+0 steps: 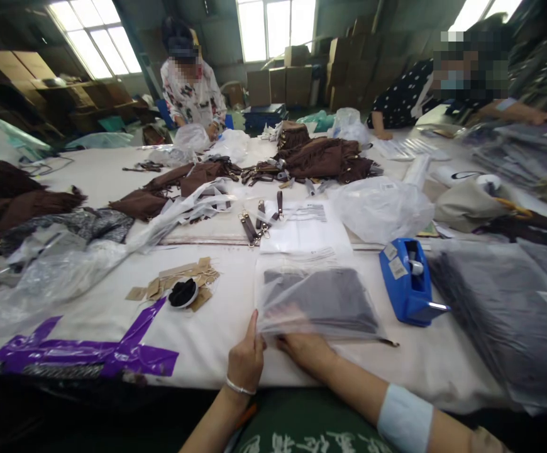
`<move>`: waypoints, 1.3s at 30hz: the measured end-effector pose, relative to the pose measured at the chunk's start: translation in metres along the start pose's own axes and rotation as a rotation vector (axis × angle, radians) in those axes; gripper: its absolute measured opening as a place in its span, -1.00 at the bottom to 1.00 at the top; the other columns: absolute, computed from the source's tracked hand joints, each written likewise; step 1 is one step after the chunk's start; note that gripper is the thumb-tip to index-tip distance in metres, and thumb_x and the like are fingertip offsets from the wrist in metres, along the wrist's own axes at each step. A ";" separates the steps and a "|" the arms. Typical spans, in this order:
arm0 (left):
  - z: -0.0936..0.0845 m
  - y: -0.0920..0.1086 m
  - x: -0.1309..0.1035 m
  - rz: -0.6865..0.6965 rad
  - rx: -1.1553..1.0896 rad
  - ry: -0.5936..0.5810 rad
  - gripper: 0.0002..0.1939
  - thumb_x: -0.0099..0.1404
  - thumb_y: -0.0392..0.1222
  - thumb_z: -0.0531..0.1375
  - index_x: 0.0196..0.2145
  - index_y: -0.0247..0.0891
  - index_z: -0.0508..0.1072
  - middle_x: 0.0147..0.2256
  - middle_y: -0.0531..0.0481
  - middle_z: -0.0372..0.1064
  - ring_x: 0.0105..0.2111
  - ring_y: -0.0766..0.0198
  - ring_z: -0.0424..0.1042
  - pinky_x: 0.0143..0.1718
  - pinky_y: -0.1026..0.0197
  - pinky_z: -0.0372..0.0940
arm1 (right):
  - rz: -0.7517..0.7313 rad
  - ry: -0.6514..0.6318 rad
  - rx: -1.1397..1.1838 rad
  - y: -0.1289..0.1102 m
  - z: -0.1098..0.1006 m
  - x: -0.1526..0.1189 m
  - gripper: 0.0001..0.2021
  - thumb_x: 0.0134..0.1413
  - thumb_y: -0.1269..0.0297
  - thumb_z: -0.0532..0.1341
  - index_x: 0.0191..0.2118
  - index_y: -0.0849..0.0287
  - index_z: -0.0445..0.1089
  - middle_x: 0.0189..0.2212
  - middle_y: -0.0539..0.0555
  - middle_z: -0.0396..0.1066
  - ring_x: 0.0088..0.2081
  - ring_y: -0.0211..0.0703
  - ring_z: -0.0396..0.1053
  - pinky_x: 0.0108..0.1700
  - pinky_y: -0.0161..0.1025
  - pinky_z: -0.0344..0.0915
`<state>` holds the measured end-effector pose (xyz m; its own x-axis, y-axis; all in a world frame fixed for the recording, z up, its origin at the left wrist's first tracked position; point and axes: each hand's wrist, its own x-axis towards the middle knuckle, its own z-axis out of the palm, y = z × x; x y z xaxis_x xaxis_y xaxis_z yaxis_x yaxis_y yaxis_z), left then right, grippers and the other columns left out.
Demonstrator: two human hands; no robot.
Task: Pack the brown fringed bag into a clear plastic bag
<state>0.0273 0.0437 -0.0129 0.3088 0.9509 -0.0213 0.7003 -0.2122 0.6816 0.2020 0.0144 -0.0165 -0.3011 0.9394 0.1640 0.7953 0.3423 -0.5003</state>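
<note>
A frosted clear plastic bag (273, 267) lies flat in front of me with a folded dark grey cloth item (320, 292) inside. My left hand (248, 358) grips the bag's lower left edge, its thumb pointing up along the side. My right hand (302, 349) reaches in at the bag's near edge; its fingers look stretched out flat through the cloudy film, beside the cloth. A small dark end with a metal tip (389, 343) pokes out at the bag's lower right corner.
A blue tape dispenser (405, 283) and stacked bagged grey items (495, 308) lie right. Left are brown tags (160, 283), a small bowl of black pieces (182, 293) and purple tape (89, 352). Brown fringed goods (320, 157) lie beyond. Two people work across the table.
</note>
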 end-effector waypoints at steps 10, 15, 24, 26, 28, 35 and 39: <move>-0.005 -0.013 -0.012 0.084 0.010 -0.068 -0.45 0.27 -0.19 -0.05 0.20 -0.37 0.11 -0.50 -0.09 0.47 -0.53 0.16 0.42 -0.35 0.19 0.33 | -0.115 0.002 -0.011 0.034 -0.016 0.034 -0.59 0.13 0.49 0.05 0.11 0.18 0.23 0.14 0.05 0.23 0.16 0.00 0.13 0.23 -0.06 -0.04; -0.016 -0.007 -0.021 -0.029 -0.099 -0.019 -0.43 0.26 -0.07 -0.02 0.19 -0.32 0.14 -0.54 -0.01 0.42 -0.63 0.24 0.35 -0.47 0.24 0.31 | -0.143 0.021 0.016 0.041 -0.020 0.057 -0.57 0.15 0.43 0.01 0.15 0.21 0.14 0.19 0.03 0.14 0.21 -0.09 0.03 0.24 -0.11 -0.13; -0.032 -0.007 -0.055 -0.566 -0.527 -0.182 -0.31 0.14 0.35 0.01 -0.19 -0.41 0.42 -0.68 0.02 0.33 -0.76 0.31 0.24 -0.76 0.33 0.09 | -0.075 0.129 0.187 0.009 -0.030 -0.087 -0.57 0.19 0.40 0.02 0.18 0.08 0.12 0.01 0.11 0.36 0.07 -0.14 0.27 0.08 -0.14 0.28; -0.024 0.007 -0.049 -0.437 -0.499 -0.265 -0.41 0.16 0.29 0.06 -0.22 -0.34 0.45 -0.64 0.02 0.35 -0.73 0.31 0.28 -0.73 0.31 0.16 | 0.016 0.282 0.164 0.020 -0.039 -0.113 -0.57 0.18 0.45 0.00 0.16 0.03 0.15 -0.03 0.11 0.37 0.07 -0.14 0.27 0.09 -0.10 0.27; -0.009 0.026 -0.036 -0.157 -0.417 -0.274 -0.56 0.19 0.16 0.12 -0.19 -0.26 0.47 -0.47 -0.04 0.45 -0.56 0.24 0.41 -0.51 0.24 0.36 | 0.156 0.409 0.062 0.035 -0.046 -0.123 -0.53 0.15 0.41 0.07 0.18 0.02 0.12 0.02 0.14 0.31 0.13 -0.04 0.18 0.14 0.01 0.21; 0.062 0.079 0.017 0.654 -0.111 -0.423 -0.64 0.35 -0.24 -0.04 0.05 -0.27 0.33 -0.01 -0.17 0.37 0.00 0.14 0.35 0.05 0.11 0.28 | 0.451 0.464 0.144 0.074 -0.050 -0.104 -0.42 0.18 0.29 0.01 0.29 0.13 -0.16 0.25 0.17 -0.01 0.24 -0.05 -0.02 0.24 0.07 0.03; 0.096 0.091 0.036 0.862 0.105 -0.439 -0.56 0.34 -0.34 -0.12 0.16 -0.37 0.16 0.14 -0.25 0.16 0.14 0.04 0.16 0.14 -0.03 0.15 | 0.550 0.505 0.298 0.080 -0.050 -0.109 -0.53 0.24 0.23 -0.09 0.24 0.12 0.00 0.20 0.11 0.12 0.20 -0.11 0.08 0.25 0.01 0.03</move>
<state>0.1640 0.0366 -0.0213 0.9401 0.2960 0.1689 0.1691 -0.8354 0.5230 0.3248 -0.0594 -0.0314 0.4238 0.8920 0.1573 0.5651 -0.1247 -0.8155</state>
